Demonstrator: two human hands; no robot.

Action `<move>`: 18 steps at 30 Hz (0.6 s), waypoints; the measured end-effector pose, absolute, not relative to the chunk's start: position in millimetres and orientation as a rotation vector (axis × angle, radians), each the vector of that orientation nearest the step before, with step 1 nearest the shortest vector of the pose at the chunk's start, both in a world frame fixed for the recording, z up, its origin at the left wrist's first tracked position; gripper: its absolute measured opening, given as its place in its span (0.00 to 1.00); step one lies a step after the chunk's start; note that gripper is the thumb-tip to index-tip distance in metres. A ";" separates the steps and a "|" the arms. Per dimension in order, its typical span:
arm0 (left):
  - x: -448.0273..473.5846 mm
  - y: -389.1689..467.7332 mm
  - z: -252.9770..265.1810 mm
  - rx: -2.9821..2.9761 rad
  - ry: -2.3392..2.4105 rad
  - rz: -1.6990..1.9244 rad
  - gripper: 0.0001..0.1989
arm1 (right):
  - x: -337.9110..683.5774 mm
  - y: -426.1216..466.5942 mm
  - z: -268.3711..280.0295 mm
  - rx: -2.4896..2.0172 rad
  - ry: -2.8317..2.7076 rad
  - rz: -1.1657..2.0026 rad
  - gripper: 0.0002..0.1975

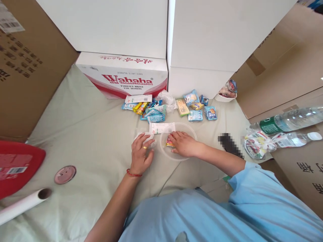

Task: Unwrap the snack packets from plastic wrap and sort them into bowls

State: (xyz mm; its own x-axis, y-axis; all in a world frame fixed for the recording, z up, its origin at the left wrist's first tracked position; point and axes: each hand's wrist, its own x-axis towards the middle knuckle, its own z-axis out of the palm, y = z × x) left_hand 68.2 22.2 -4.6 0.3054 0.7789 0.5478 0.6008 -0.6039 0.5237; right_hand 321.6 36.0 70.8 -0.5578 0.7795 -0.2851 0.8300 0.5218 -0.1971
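My right hand [185, 144] reaches over a clear round plastic container [195, 131], fingers curled down on a red and yellow snack packet [169, 141] inside it. The fingertips partly cover the packet. To its left, my left hand [142, 153] rests with fingers apart beside a crumpled clear plastic piece [151, 138], which it seems to touch. A flat white packet [161, 128] lies just behind the container. Farther back is a pile of blue snack packets [155, 117], with yellow packets [141, 108] and another white packet [138, 98] on it.
More small snack packs [195, 115] lie back right, near a crumpled clear bag [167, 101]. A Wahaha carton [126, 79] and white boxes [202, 33] wall the back. Plastic bottles [297, 119] lie right. A pink round lid [65, 174] and white tube [22, 205] lie left.
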 end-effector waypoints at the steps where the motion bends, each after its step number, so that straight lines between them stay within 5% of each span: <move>1: 67.8 21.1 -2.7 2.362 1.274 1.225 0.18 | 323.0 35.8 78.0 1.404 2.615 -0.497 0.34; 7: 67.7 20.0 0.3 2.324 1.355 1.352 0.19 | 383.8 62.2 128.9 2.091 2.857 -0.488 0.22; 11: 69.4 23.7 -3.9 2.301 1.362 1.334 0.17 | 442.2 100.6 108.7 2.856 2.075 -0.270 0.20; 18: 68.8 25.8 -8.1 2.256 1.412 1.288 0.14 | 454.1 125.6 41.5 2.928 1.739 -0.714 0.16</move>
State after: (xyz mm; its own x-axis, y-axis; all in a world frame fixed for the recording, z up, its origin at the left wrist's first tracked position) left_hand 68.8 25.8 -8.1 0.1719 0.8027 0.5711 0.6424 -0.5309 0.5528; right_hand 454.1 125.6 41.5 0.4328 0.8854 -0.1698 0.7494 -0.4580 -0.4782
